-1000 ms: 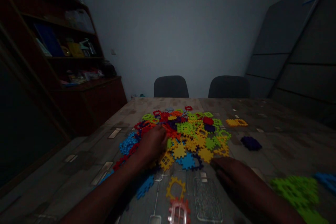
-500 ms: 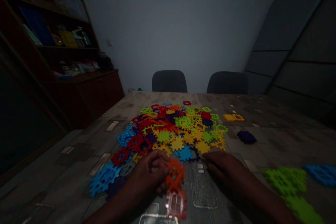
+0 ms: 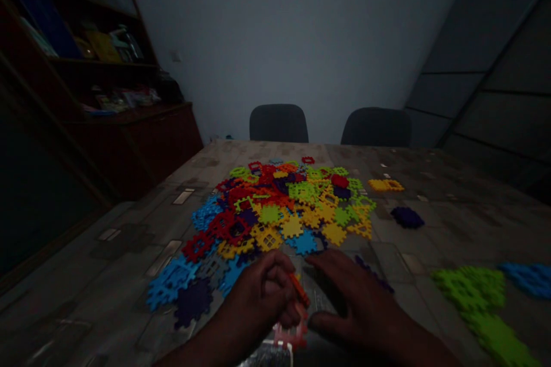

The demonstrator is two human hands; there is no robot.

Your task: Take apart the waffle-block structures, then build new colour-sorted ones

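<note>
My left hand (image 3: 272,292) is closed on an orange notched building tile (image 3: 298,289), which is turned nearly edge-on. Below the tile hangs a pale red window-frame tile (image 3: 293,334); whether they are joined is hard to see. Just to the right, my right hand (image 3: 344,292) holds nothing, thumb and fingers apart, close to the orange tile. Beyond both hands spreads a pile of notched tiles, with a yellow tile (image 3: 292,227) and a light blue tile (image 3: 304,242) nearest. A dark purple tile (image 3: 193,301) lies left of my left wrist.
Green tiles (image 3: 473,292) and blue tiles (image 3: 531,278) lie at the right. A purple stack (image 3: 407,217) and a yellow pair (image 3: 385,184) sit farther back. Two chairs (image 3: 279,123) stand behind the table (image 3: 142,229), with a wooden cabinet (image 3: 146,143) at the left.
My left hand has turned the orange tile from facing me to nearly edge-on. My right hand has moved left towards it, its thumb now spread apart from the fingers.
</note>
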